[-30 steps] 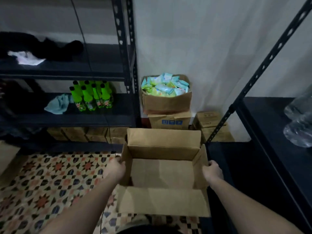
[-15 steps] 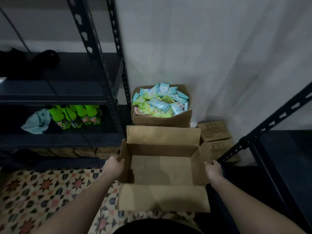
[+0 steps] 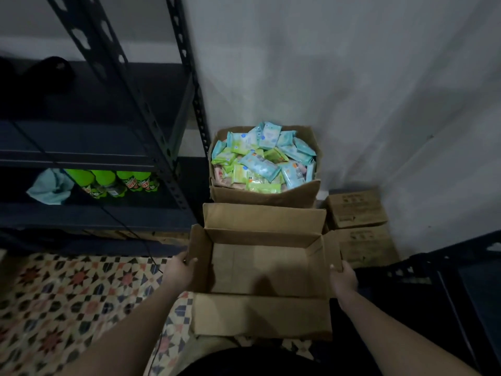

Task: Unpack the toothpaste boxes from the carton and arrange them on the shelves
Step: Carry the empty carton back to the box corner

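Note:
An open brown carton (image 3: pixel 260 270) hangs in front of me with its flaps spread; its inside shows only bare cardboard. My left hand (image 3: pixel 180 270) grips its left wall, thumb over the rim. My right hand (image 3: pixel 343 278) grips the right wall the same way. No toothpaste boxes are in sight. A dark metal shelf unit (image 3: pixel 89 147) stands to the left, and another dark shelf (image 3: pixel 461 289) sits at the lower right.
Against the wall ahead stands a carton (image 3: pixel 265 194) heaped with green and blue packets. Two shut cartons (image 3: pixel 357 210) are stacked to its right. Green soda bottles (image 3: pixel 122 180) and a pale blue cloth (image 3: pixel 50 188) sit on the left shelf. Patterned tiles (image 3: pixel 67 299) cover the floor.
Holding the carton in both hands, I have come closer to the wall and the packet carton. The left shelf has slid left in view; the carton's place between my hands is unchanged.

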